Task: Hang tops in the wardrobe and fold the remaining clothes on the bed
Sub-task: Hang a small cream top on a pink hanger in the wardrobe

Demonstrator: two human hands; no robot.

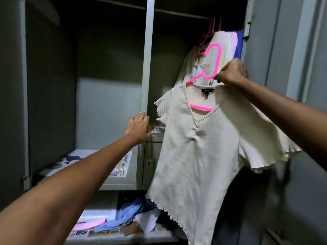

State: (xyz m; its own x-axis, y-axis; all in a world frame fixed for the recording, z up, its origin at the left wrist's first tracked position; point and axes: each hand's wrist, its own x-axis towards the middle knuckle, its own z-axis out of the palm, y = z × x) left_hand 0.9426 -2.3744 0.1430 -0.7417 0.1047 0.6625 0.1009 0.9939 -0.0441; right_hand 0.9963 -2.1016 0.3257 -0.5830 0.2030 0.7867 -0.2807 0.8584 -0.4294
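Wardrobe (147, 50) open; right hand (231, 72) pinches hanger (212, 62), left hand (138, 128) rests flat on divider.

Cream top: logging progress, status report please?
Right hand pinches pink hanger carrying cream top. Left hand open on wardrobe divider. Not yet on rail.
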